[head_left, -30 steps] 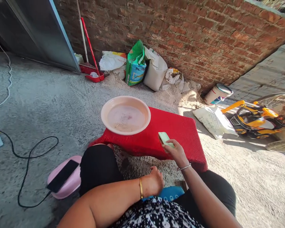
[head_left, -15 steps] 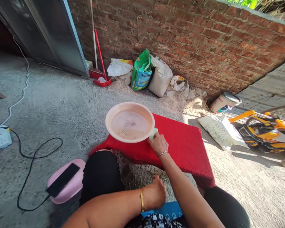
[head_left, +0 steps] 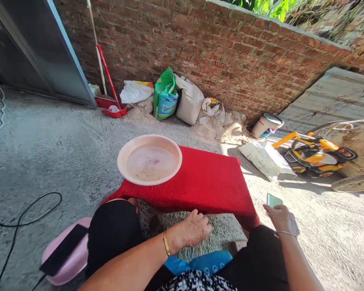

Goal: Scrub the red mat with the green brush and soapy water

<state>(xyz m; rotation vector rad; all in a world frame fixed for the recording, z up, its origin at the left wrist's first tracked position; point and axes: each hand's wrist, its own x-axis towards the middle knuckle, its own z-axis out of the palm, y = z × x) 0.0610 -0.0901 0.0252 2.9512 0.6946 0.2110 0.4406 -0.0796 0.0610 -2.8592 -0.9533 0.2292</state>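
Note:
My right hand is out to the right, beyond the red-covered bench and above the concrete floor. Its thumb and fingers grip a pale green flat block with rounded corners; its exact kind is unclear. My left hand, with a gold bracelet at the wrist, hovers over my lap near the bench's front edge. Its fingers curl loosely inward, and nothing shows in them. A pale pink basin rests on the left end of the red cloth. Cloudy water with specks of sediment lies inside it.
A pink stool at lower left bears a black phone on a cable. Sacks, a red dustpan and a bucket line the brick wall. A yellow toy vehicle stands at right beside a flattened sack.
My right hand has left the basin's rim and swung right with the pale green block. My left hand has lifted slightly forward. The view has shifted to the right.

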